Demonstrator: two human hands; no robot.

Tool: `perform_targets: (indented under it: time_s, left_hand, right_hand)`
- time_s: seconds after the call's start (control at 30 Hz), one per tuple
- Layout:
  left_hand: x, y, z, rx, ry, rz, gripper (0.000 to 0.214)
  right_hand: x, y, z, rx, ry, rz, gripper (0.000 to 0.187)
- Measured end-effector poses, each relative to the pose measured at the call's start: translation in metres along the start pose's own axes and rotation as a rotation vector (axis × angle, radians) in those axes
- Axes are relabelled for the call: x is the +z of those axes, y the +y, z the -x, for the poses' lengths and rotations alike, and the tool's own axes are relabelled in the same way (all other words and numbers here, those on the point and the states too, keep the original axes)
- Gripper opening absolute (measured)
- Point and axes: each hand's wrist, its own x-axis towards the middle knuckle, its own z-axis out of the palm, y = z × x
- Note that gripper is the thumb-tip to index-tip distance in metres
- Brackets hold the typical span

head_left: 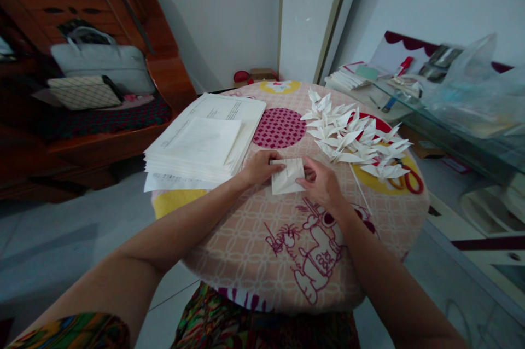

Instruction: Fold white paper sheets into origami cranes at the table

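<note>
A small folded square of white paper lies on the round patterned tablecloth. My left hand presses its left edge with curled fingers. My right hand pinches its right edge. A stack of white paper sheets sits to the left of my left hand. Several finished white folded paper cranes lie in a heap beyond my right hand.
Red-handled scissors lie at the table's right rim. A glass shelf with books and a plastic bag stands to the right. A wooden bench with bags is at the left. Grey floor surrounds the table.
</note>
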Motion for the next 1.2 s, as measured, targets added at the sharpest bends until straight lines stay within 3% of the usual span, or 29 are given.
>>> perform_targets:
  time_s: [0.13, 0.3, 0.57, 0.73, 0.83, 0.9, 0.97, 1.2]
  left_hand:
    - [0.004, 0.003, 0.017, -0.131, -0.134, 0.458, 0.024]
    - [0.004, 0.006, 0.025, -0.229, -0.293, 0.605, 0.044]
    - [0.012, 0.017, 0.021, -0.230, -0.267, 0.688, 0.038]
    - [0.019, 0.015, 0.023, -0.259, -0.218, 0.714, 0.031]
    - [0.021, 0.015, 0.025, -0.289, -0.099, 0.777, 0.026]
    - [0.022, 0.015, 0.026, -0.303, -0.067, 0.823, 0.026]
    - [0.022, 0.014, 0.026, -0.300, -0.062, 0.849, 0.027]
    - [0.021, 0.010, 0.026, -0.299, -0.166, 0.763, 0.028]
  right_hand:
    - [0.000, 0.000, 0.000, 0.238, -0.008, -0.402, 0.083]
    - [-0.006, -0.007, 0.001, 0.371, 0.000, -0.652, 0.089]
    - [-0.009, -0.012, 0.001, 0.373, -0.224, -0.719, 0.098]
    - [-0.006, -0.013, 0.000, 0.393, -0.171, -0.707, 0.099]
    - [-0.006, -0.018, 0.001, 0.440, -0.100, -0.736, 0.075]
    - [-0.006, -0.021, 0.002, 0.507, -0.098, -0.755, 0.048]
    - [-0.006, -0.021, 0.003, 0.552, -0.117, -0.759, 0.034]
    - [-0.006, -0.017, 0.004, 0.506, -0.155, -0.741, 0.030]
